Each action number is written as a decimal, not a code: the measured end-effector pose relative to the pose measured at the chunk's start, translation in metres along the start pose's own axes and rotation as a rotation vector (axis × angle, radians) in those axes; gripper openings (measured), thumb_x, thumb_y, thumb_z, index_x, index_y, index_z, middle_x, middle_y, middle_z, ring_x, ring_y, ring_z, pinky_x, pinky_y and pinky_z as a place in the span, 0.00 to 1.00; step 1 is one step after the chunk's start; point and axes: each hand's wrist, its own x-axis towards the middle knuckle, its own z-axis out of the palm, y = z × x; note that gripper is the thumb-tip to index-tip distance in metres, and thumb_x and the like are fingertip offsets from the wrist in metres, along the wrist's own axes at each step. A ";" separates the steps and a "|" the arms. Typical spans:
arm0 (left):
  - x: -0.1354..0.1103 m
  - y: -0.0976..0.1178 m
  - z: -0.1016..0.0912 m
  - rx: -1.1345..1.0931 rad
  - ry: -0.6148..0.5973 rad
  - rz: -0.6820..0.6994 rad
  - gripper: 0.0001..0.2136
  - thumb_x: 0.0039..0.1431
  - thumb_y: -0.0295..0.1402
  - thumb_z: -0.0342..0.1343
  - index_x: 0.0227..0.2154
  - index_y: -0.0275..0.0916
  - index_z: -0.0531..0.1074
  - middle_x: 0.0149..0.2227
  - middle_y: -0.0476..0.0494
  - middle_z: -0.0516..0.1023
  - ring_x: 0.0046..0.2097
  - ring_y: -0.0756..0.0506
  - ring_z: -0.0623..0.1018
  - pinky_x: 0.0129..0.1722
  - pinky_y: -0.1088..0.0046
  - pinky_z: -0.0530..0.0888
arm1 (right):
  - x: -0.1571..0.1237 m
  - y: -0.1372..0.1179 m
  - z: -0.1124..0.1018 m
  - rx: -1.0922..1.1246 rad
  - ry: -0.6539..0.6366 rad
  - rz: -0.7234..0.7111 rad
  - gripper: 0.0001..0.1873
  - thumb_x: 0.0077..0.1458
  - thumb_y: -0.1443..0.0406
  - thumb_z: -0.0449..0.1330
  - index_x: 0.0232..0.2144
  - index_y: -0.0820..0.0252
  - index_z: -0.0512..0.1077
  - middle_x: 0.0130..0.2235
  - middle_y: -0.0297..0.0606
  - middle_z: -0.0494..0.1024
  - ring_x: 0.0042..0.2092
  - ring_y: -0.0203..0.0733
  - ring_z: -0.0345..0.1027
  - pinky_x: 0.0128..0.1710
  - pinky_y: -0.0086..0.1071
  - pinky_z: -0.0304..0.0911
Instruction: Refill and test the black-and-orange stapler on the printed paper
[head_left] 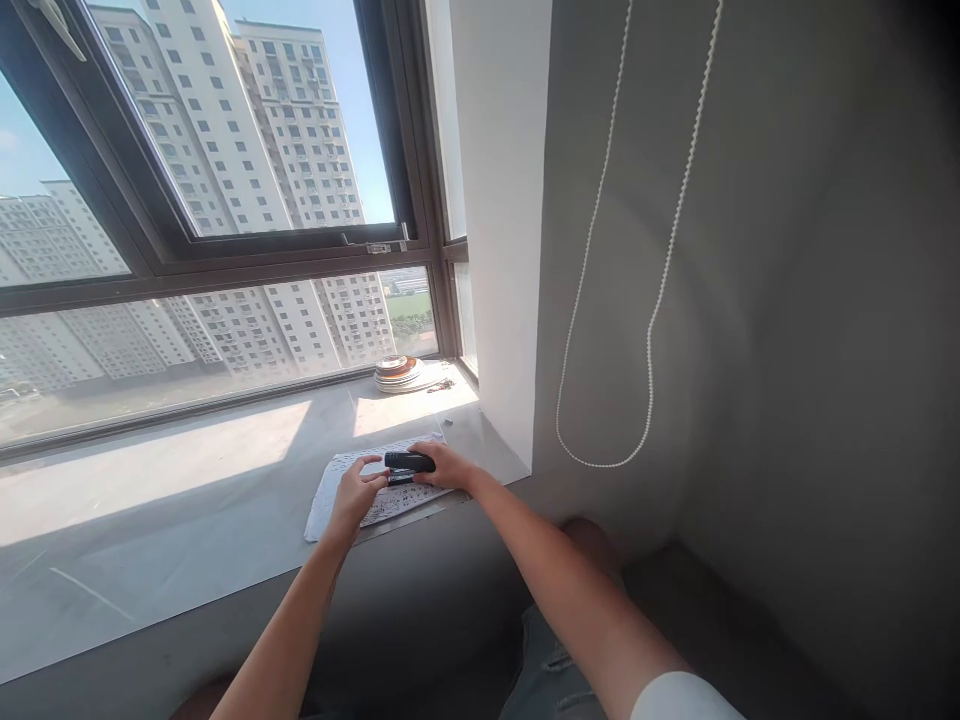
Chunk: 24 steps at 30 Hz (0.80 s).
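A black stapler (409,462) is over the marked white papers (337,500) on the windowsill. Its upper arm stands apart from its lower part, with a gap between them. My right hand (446,467) grips the rear end from the right. At the front end, my left hand (358,490) has its fingertips against the lower part, with the index finger stretched near the upper arm. Whether a small piece sits between the left fingertips is too small to tell.
The pale windowsill (187,520) runs along the dark-framed window (300,262). A stack of small plates (397,374) stands near its far corner. A small grey piece (448,422) lies behind the papers. A white bead chain (651,370) hangs by the right wall.
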 end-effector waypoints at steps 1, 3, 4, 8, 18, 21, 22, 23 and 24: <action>0.002 0.000 -0.005 0.043 0.000 0.019 0.19 0.57 0.35 0.57 0.52 0.42 0.74 0.39 0.41 0.87 0.42 0.37 0.85 0.39 0.63 0.78 | -0.001 0.000 0.000 0.000 0.003 0.001 0.27 0.52 0.65 0.71 0.55 0.54 0.74 0.54 0.41 0.79 0.55 0.49 0.73 0.55 0.38 0.65; 0.005 -0.004 -0.021 0.222 0.033 0.099 0.18 0.60 0.35 0.53 0.53 0.42 0.74 0.44 0.39 0.87 0.48 0.36 0.84 0.46 0.60 0.77 | -0.002 0.000 0.001 0.000 0.020 0.009 0.28 0.53 0.63 0.72 0.56 0.54 0.74 0.55 0.42 0.79 0.56 0.51 0.72 0.56 0.39 0.65; 0.006 -0.009 -0.034 0.351 0.069 0.141 0.19 0.61 0.35 0.52 0.54 0.41 0.74 0.47 0.37 0.86 0.52 0.34 0.82 0.51 0.57 0.76 | -0.002 0.001 0.002 0.002 0.029 0.018 0.28 0.52 0.62 0.72 0.56 0.54 0.74 0.55 0.42 0.79 0.56 0.51 0.72 0.56 0.40 0.65; 0.005 -0.061 -0.101 0.820 0.219 0.022 0.25 0.64 0.37 0.49 0.61 0.35 0.71 0.64 0.27 0.73 0.67 0.26 0.68 0.61 0.43 0.68 | -0.004 0.005 0.003 0.033 0.062 0.075 0.28 0.51 0.60 0.73 0.55 0.53 0.76 0.53 0.41 0.80 0.54 0.51 0.73 0.54 0.39 0.67; -0.012 -0.154 -0.171 0.947 0.167 -0.215 0.23 0.71 0.42 0.40 0.64 0.44 0.66 0.69 0.42 0.69 0.68 0.38 0.68 0.64 0.54 0.64 | -0.049 0.024 -0.043 0.031 0.160 0.203 0.23 0.54 0.53 0.70 0.51 0.53 0.79 0.49 0.39 0.82 0.50 0.50 0.75 0.53 0.42 0.68; -0.014 -0.143 -0.164 0.929 0.185 -0.215 0.22 0.70 0.41 0.43 0.62 0.43 0.68 0.66 0.42 0.72 0.66 0.37 0.70 0.63 0.55 0.65 | -0.039 0.040 -0.056 0.040 0.318 0.254 0.27 0.67 0.45 0.52 0.49 0.56 0.79 0.47 0.43 0.82 0.48 0.49 0.76 0.50 0.41 0.70; -0.014 -0.141 -0.162 0.920 0.185 -0.214 0.22 0.70 0.40 0.43 0.62 0.42 0.68 0.66 0.41 0.72 0.66 0.37 0.70 0.63 0.55 0.65 | -0.032 0.047 -0.059 0.011 0.357 0.274 0.29 0.69 0.46 0.47 0.48 0.58 0.79 0.47 0.45 0.82 0.48 0.49 0.76 0.50 0.42 0.71; -0.014 -0.141 -0.161 0.910 0.190 -0.213 0.22 0.69 0.40 0.43 0.61 0.42 0.69 0.66 0.41 0.72 0.66 0.36 0.70 0.64 0.54 0.64 | -0.025 0.054 -0.063 -0.029 0.370 0.287 0.30 0.69 0.46 0.46 0.48 0.58 0.79 0.47 0.46 0.82 0.48 0.49 0.76 0.51 0.43 0.71; -0.015 -0.142 -0.160 0.899 0.195 -0.207 0.23 0.69 0.40 0.44 0.62 0.41 0.69 0.66 0.40 0.72 0.66 0.36 0.70 0.64 0.53 0.64 | -0.016 0.061 -0.066 -0.069 0.355 0.287 0.28 0.68 0.47 0.48 0.48 0.58 0.79 0.49 0.47 0.82 0.50 0.50 0.76 0.53 0.45 0.71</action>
